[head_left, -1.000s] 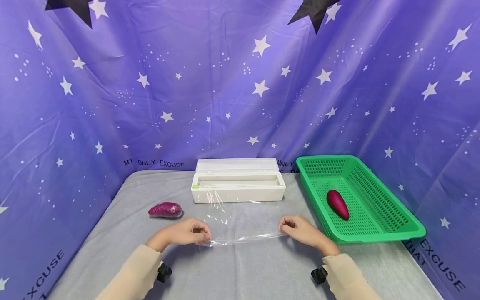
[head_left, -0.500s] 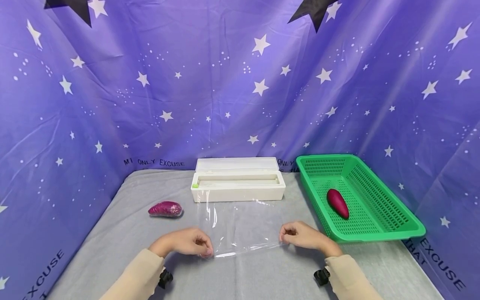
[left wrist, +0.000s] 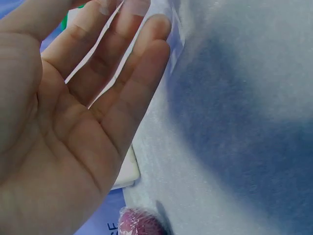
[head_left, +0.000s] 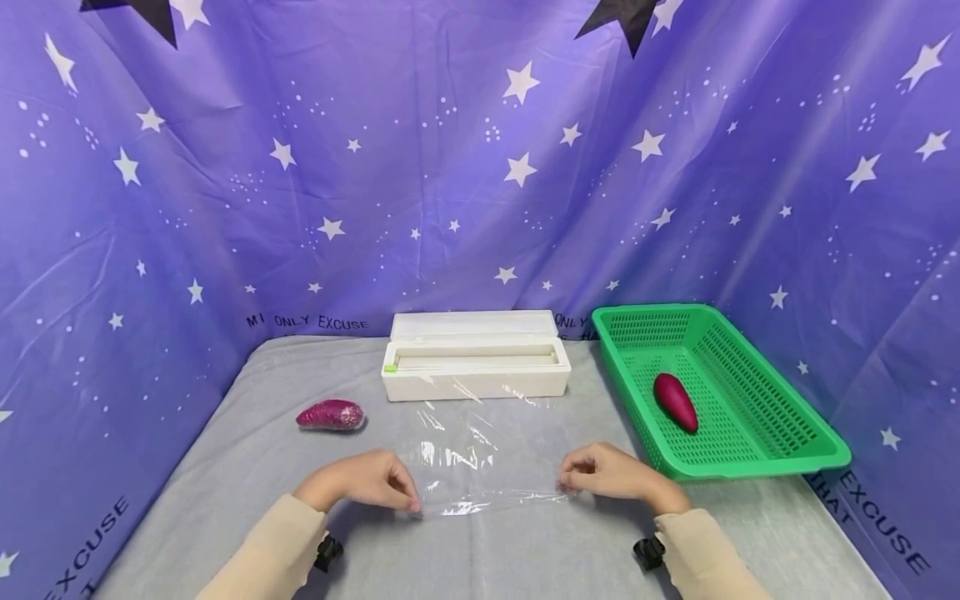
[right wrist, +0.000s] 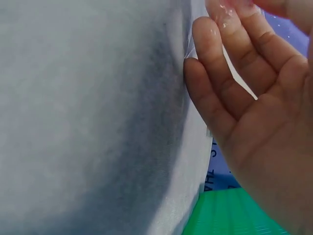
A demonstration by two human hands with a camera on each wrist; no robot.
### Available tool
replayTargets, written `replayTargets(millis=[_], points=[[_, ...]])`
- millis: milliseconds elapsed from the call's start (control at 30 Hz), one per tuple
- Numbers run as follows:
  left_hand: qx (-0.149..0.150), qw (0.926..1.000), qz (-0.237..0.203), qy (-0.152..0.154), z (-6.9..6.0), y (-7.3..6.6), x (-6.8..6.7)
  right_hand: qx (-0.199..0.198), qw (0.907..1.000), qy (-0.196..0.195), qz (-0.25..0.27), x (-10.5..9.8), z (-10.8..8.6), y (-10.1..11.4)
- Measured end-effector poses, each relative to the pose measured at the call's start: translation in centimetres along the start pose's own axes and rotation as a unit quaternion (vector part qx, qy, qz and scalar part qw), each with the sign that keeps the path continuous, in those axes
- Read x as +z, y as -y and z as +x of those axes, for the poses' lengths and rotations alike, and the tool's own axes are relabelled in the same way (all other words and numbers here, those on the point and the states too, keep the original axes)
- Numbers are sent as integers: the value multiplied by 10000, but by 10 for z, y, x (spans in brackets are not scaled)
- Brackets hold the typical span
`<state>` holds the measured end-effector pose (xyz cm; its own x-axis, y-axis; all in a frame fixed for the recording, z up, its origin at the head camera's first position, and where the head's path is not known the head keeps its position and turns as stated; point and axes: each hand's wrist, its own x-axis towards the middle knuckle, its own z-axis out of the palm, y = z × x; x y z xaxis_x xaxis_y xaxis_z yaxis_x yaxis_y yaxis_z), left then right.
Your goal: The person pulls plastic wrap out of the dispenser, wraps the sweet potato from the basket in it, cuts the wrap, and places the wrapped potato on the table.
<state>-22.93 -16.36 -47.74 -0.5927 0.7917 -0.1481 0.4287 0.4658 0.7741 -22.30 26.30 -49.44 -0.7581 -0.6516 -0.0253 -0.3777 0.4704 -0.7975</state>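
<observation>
A clear sheet of plastic wrap (head_left: 480, 458) stretches from a white cling film box (head_left: 476, 385) toward the front of the table. Its near left corner is pinched by my left hand (head_left: 369, 482); my right hand (head_left: 617, 475) pinches the near right corner. In the left wrist view the left hand (left wrist: 83, 112) has thumb and index meeting at the top edge, the other fingers loosely bent. Film glints on the fingertips of the right hand (right wrist: 259, 93) in the right wrist view. The box lid (head_left: 474, 325) stands raised, and a green slider (head_left: 390, 368) sits at its left end.
Left of the box lies a purple sweet-potato-shaped item (head_left: 331, 415) wrapped in film. A green plastic basket (head_left: 757, 467) at the right holds another, unwrapped purple one (head_left: 676, 402). Grey cloth (head_left: 247, 467) covers the table, and a starry purple curtain (head_left: 420, 183) surrounds it.
Both hands have come nearer the table's front, the left one more so, drawing the film longer out of the box. The film now lies lower and flatter over the cloth.
</observation>
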Motion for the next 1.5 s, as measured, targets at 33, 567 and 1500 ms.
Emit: replayTargets(millis=[33, 567, 1500], points=[[6, 10000, -11, 25, 0, 1, 0, 6, 10000, -29, 41, 0, 0, -1], [-251, 9994, -164, 145, -1, 0, 6, 41, 9992, -69, -384, 2, -5, -1], [645, 9954, 293, -646, -3, -22, -29, -216, 9952, -475, -834, -24, 1, 31]])
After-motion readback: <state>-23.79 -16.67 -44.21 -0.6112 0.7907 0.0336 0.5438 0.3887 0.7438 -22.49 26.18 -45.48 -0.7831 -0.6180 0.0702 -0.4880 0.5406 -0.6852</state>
